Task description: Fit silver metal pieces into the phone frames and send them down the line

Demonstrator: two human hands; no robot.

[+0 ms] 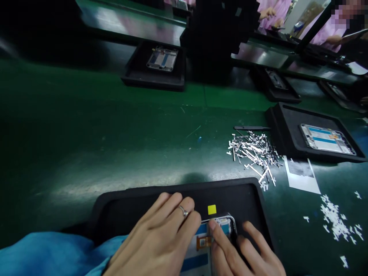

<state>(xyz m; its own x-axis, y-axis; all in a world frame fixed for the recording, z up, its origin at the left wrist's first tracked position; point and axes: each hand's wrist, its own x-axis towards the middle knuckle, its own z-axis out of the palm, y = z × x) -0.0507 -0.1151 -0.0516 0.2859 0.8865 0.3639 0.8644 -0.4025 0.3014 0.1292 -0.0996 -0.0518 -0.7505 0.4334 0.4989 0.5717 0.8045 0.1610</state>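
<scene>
"In the lower middle of the head view, what is entered?"

"One black tray (235, 195), on a green counter (143, 134). Within it: one opened phone (204, 254), blue strips across it, one orange flex piece (200, 243) on top. Just beyond the phone's upper edge, on the tray floor: one yellow square (212, 209)."

"Hands?"

"Left hand (166, 237), one ring (184, 212), blue sleeve (57, 253): laid over the phone's left part; fingertips hidden, state of this grip cannot be told. Right hand (260, 258): index fingertip touching the phone near its upper edge, further fingers spread past its right edge; grip apart."

"Stock to the right?"

"One heap of black and pale strips (254, 149); one slim dark tool (251, 128) beside it; one printed sheet (304, 184); one scatter of white tabs (335, 218); one second tray (290, 128), bearing a second phone (327, 140)."

"Far side?"

"One third tray (136, 73), holding a third phone (163, 59). Beyond the counter: people in pink (277, 11)."
</scene>
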